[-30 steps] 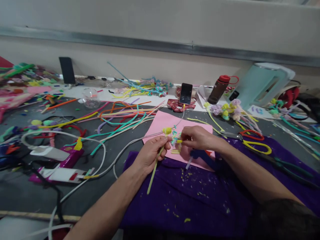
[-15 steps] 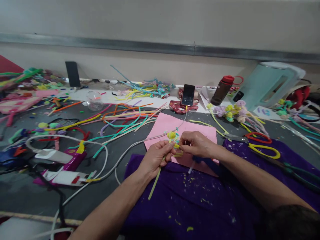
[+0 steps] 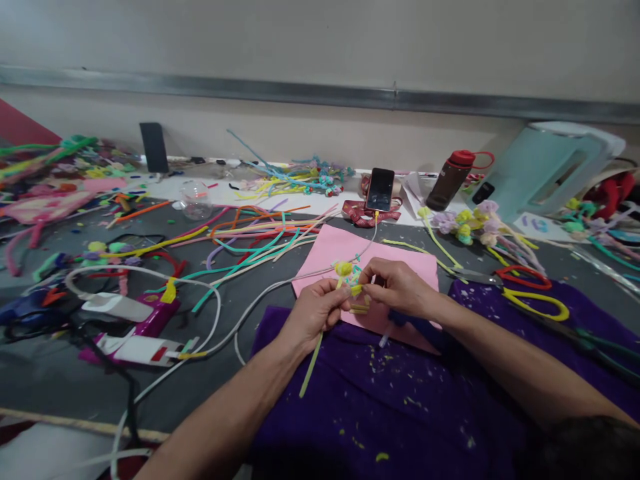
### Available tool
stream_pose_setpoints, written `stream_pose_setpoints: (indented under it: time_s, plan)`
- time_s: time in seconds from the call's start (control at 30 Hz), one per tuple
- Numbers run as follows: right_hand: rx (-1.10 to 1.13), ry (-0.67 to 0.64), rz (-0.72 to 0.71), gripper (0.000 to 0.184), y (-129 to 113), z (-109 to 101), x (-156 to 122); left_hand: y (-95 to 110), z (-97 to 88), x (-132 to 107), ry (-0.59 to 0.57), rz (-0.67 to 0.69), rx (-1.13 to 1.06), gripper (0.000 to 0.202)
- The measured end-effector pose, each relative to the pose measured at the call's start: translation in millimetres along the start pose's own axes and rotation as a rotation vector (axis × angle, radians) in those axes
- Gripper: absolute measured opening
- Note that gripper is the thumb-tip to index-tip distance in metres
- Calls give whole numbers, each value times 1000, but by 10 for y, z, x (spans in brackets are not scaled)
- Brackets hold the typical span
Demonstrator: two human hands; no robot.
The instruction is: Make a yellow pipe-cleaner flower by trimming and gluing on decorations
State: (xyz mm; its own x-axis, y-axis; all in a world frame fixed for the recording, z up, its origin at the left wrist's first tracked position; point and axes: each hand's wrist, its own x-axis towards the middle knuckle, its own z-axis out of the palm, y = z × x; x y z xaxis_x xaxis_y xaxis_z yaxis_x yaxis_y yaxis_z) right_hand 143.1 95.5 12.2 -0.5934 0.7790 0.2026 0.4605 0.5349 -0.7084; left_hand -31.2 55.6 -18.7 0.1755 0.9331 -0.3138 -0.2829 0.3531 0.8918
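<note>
My left hand (image 3: 323, 307) is closed around a pale green pipe cleaner (image 3: 311, 367), whose tail hangs down below the fist. At its top sits a small yellow fuzzy bloom (image 3: 343, 269), just above the fingertips. My right hand (image 3: 393, 287) pinches a short yellow pipe cleaner piece (image 3: 356, 291) against the left fingers. Both hands are over a pink foam sheet (image 3: 325, 250), on which a few short yellow pieces (image 3: 359, 309) lie below the fingers. A purple cloth (image 3: 320, 413) with yellow scraps spreads underneath.
Scissors with red and yellow handles (image 3: 533, 303) lie to the right on the cloth. Loose pipe cleaners (image 3: 250, 253) and a white cable (image 3: 240, 303) cover the left. Behind stand a propped phone (image 3: 380, 190), a brown bottle (image 3: 449, 183) and a pale blue kettle (image 3: 543, 167).
The whole view has shifted slightly, so things appear a little farther right. Both hands keep their grips, with the yellow piece still between the fingertips.
</note>
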Motion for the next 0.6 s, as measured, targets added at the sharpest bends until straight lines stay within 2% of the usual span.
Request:
stream_pose_setpoints:
  time_s: [0.13, 0.23, 0.37, 0.6]
  plan:
    - [-10, -1, 13, 13, 46, -15, 5, 22, -35, 11, 14, 32, -33, 23]
    - [65, -5, 37, 12, 44, -9, -1, 32, -38, 7, -37, 17, -86, 24]
    - [229, -3, 57, 7, 19, 56, -13, 16, 3, -17, -73, -18, -132, 21]
    - [253, 15, 61, 15, 39, 131, -39, 14, 64, -63, -82, -44, -139, 22]
